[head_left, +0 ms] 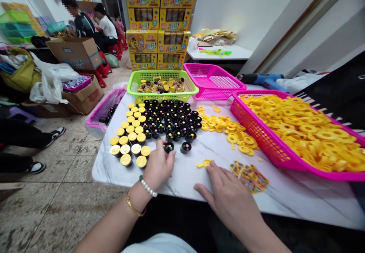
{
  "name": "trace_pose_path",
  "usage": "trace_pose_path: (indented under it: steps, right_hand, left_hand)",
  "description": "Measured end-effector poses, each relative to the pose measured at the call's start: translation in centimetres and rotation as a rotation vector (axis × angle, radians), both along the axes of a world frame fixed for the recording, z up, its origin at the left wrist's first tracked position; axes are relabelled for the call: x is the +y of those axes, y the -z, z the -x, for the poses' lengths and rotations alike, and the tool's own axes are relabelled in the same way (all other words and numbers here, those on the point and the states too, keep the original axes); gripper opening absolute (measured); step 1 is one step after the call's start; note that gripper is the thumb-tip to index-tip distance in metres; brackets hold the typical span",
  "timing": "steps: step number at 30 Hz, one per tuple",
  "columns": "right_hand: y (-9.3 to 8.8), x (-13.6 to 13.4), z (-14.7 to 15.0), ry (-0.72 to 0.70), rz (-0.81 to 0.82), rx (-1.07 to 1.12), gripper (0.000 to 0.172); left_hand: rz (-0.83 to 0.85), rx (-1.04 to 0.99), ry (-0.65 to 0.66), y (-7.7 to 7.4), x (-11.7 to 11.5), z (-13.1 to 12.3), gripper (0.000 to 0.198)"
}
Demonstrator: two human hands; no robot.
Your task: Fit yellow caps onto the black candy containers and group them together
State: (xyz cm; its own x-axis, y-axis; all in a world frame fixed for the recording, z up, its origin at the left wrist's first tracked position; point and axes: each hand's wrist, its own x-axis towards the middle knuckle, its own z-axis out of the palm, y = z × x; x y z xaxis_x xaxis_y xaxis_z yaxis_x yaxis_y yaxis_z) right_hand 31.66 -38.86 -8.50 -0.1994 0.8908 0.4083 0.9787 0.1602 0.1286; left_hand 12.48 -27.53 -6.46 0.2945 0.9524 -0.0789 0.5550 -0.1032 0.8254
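My left hand (160,165) is closed around a small black cup (169,147) with colourful bits inside, at the front of a cluster of similar black cups (173,120). One more black cup (186,147) stands apart to its right. My right hand (225,186) lies over the marble-patterned tabletop (188,186), thumb apart and fingers stretched. Its fingertips touch a yellow plastic ring with a tab (204,163). Beside that hand is a pile of printed picture pieces (251,177). Rows of black cups with yellow lids (131,137) stand on the left.
Loose yellow rings (228,125) lie before a pink basket (281,158) heaped with more. Behind are a green basket (134,89) of small yellow-topped containers and another pink basket (212,89). Yellow boxes (158,42) are stacked beyond. People (107,27) sit at the back left.
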Motion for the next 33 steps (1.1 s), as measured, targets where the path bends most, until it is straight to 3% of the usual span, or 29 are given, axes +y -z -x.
trace_pose_path:
  steps: [3,5,9,12,16,18,21,25,30,33]
  right_hand:
    - [-0.5,-1.2,1.7,-0.058,0.038,0.022,0.072]
    - [-0.5,-1.8,3.1,-0.122,0.068,0.052,0.073]
    - [0.7,-2.8,5.5,-0.174,-0.043,0.105,0.041]
    - [1.2,-2.8,6.1,-0.193,-0.121,0.111,0.018]
    - [-0.2,-2.4,5.4,-0.324,-0.083,0.223,0.019]
    - [-1.5,-2.0,5.0,-0.262,0.026,0.480,0.021]
    - [-3.2,-0.8,4.8,0.015,0.262,1.023,0.013]
    - [-3.5,1.6,5.3,0.181,0.463,1.580,0.024]
    - [-2.6,3.8,6.6,0.238,0.414,1.726,0.029]
    - [-2.7,4.2,7.0,0.265,0.498,1.804,0.032]
  left_hand:
    - [-0.087,0.073,0.071,-0.2,-1.0,1.0,0.023]
    - [-0.149,0.123,0.146,-0.2,-2.2,2.1,0.023]
    - [-0.184,0.155,0.194,-0.1,-4.3,4.0,0.024]
    - [-0.177,0.116,0.185,0.2,-4.3,4.2,0.027]
    - [-0.141,0.082,0.206,0.3,-3.5,3.9,0.028]
    - [-0.146,0.085,0.219,0.3,-3.3,3.9,0.028]
    - [-0.176,0.086,0.225,0.5,-3.5,4.2,0.029]
    - [-0.227,0.082,0.211,0.6,-3.8,4.3,0.026]
    - [-0.235,0.083,0.216,0.5,-3.7,4.1,0.024]
    - [-0.227,0.091,0.237,0.5,-3.6,4.1,0.024]
